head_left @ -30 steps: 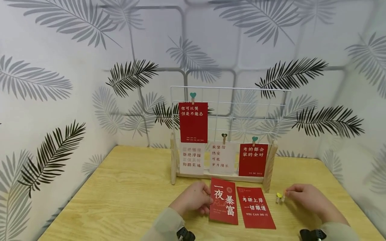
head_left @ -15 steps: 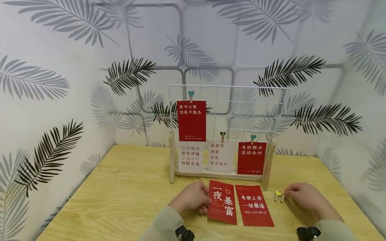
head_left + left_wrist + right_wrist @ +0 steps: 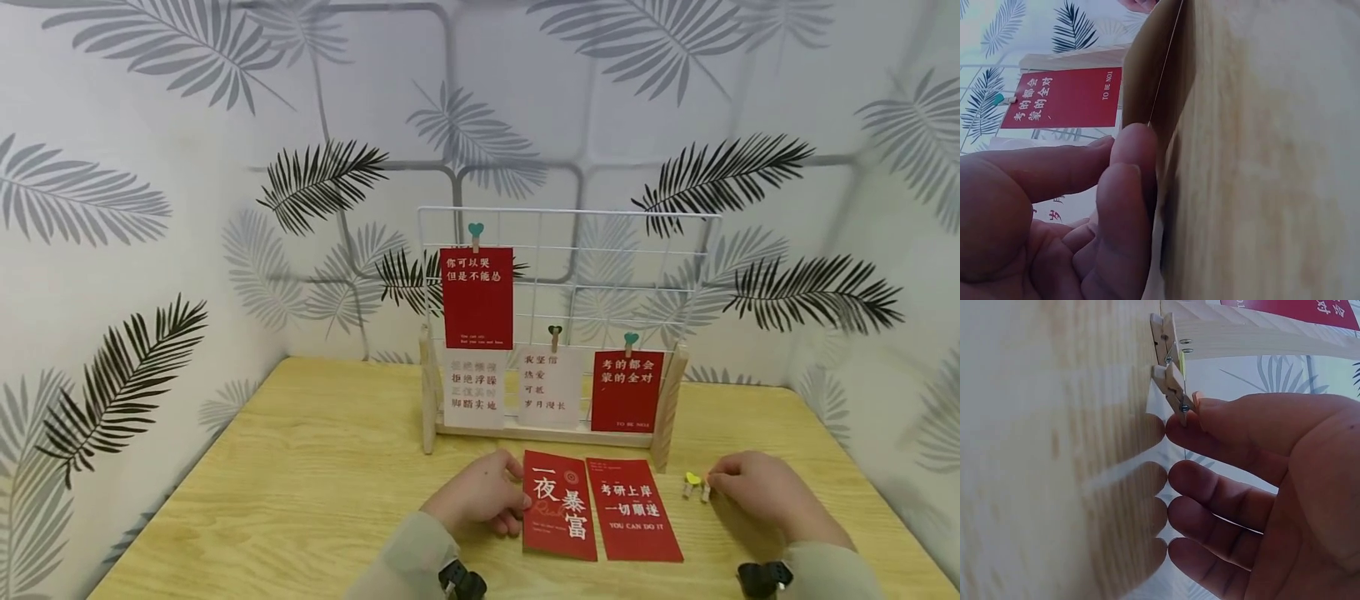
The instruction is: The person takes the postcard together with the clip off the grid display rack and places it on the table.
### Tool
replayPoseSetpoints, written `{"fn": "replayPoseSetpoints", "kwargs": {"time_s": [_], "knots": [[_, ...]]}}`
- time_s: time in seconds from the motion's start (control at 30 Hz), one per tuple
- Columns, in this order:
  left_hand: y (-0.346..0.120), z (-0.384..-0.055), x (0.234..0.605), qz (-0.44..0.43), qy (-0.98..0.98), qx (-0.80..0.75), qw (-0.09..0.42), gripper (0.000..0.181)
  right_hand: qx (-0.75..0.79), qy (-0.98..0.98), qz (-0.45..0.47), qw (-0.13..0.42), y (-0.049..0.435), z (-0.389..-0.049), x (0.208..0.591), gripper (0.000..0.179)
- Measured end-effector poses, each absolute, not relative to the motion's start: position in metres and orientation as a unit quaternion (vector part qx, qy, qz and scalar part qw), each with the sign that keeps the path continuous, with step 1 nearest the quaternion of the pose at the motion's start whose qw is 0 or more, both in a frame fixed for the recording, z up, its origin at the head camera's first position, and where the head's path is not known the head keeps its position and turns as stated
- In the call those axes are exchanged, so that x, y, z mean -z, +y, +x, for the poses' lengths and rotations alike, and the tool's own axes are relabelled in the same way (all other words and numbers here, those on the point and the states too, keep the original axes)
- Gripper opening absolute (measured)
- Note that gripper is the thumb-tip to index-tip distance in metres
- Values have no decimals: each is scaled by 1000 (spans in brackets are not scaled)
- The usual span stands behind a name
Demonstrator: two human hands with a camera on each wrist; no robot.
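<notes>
My left hand pinches the left edge of a red card with white Chinese characters, slightly raised from the table. In the left wrist view, the thumb and curled fingers meet at the card's edge. Beside it lies a second red card, reading "YOU CAN DO IT". My right hand pinches a small wooden clothespin with an orange top between thumb and forefinger; its other fingertips rest on the table. Touching or just beside it is another clothespin, with a yellow heart.
Behind the cards stands a white wire grid in a wooden base. Heart-topped clothespins hold a red card at upper left and cards below, including a white card and a red card.
The left edge of the red card stays in my left hand, and the card has shifted slightly. My right hand stays at the clothespins with little movement; the view shifts a little.
</notes>
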State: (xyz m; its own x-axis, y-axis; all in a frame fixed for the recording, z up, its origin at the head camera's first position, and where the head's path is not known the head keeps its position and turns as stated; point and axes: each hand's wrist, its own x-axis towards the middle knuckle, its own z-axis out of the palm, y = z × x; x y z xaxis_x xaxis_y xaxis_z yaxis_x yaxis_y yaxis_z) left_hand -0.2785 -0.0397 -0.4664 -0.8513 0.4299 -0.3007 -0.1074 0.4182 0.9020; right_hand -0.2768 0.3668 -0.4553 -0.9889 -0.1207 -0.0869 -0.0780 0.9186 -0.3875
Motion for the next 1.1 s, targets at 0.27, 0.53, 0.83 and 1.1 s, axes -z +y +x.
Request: {"fn": "replayPoseSetpoints", "kwargs": {"time_s": [0.27,0.53,0.83,1.1], "knots": [[-40,-279,463,98,803,-524,267,26,196,978,-49,53,368,-280,456,15],[-41,-279,462,114,805,-516,270,25,204,977,-39,56,368,-279,455,13],[-42,-281,463,108,819,-513,236,26,224,973,-31,50,365,-277,454,14],[-45,-282,458,102,815,-521,232,27,229,972,-41,23,366,-277,452,26]]}}
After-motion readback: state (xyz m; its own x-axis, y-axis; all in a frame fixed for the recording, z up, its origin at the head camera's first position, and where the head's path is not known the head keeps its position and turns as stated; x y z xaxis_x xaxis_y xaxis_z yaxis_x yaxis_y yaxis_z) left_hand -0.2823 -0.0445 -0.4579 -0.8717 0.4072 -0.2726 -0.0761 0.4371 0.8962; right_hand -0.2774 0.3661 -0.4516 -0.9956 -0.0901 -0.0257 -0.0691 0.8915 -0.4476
